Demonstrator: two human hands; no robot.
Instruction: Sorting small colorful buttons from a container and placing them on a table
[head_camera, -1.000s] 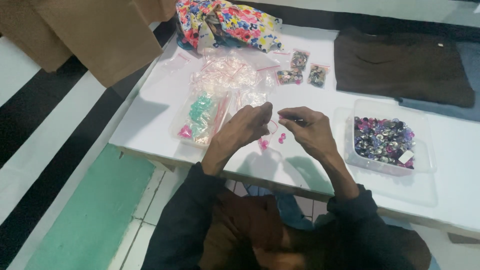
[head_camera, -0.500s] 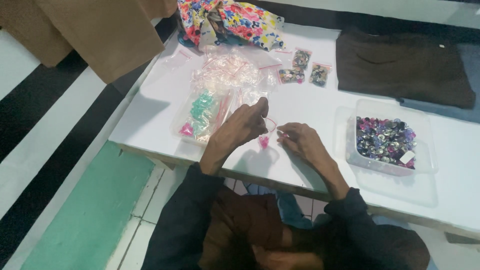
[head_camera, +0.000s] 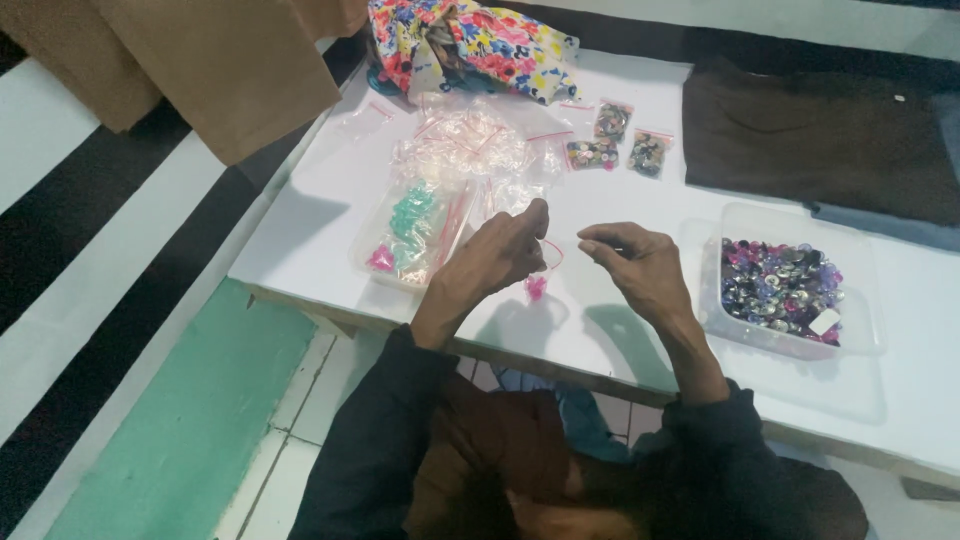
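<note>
My left hand (head_camera: 497, 256) is raised over the white table (head_camera: 620, 330) and pinches the top of a small clear zip bag (head_camera: 541, 272) with pink pieces at its bottom. My right hand (head_camera: 637, 263) hovers just to its right with thumb and fingers pinched together; whether they hold anything small is unclear. The two hands are a short gap apart. Left of my left hand lies a clear packet with teal and pink pieces (head_camera: 412, 235).
A clear tub of mixed buttons (head_camera: 782, 285) stands right of my right hand. A heap of empty zip bags (head_camera: 468, 148), three small filled bags (head_camera: 610, 140), a floral cloth (head_camera: 470, 45) and a folded brown garment (head_camera: 815, 135) lie farther back. Tan fabric (head_camera: 210, 60) hangs at left.
The small pink-filled bag has come up off the table in my left hand. My right hand has drawn slightly apart from the left.
</note>
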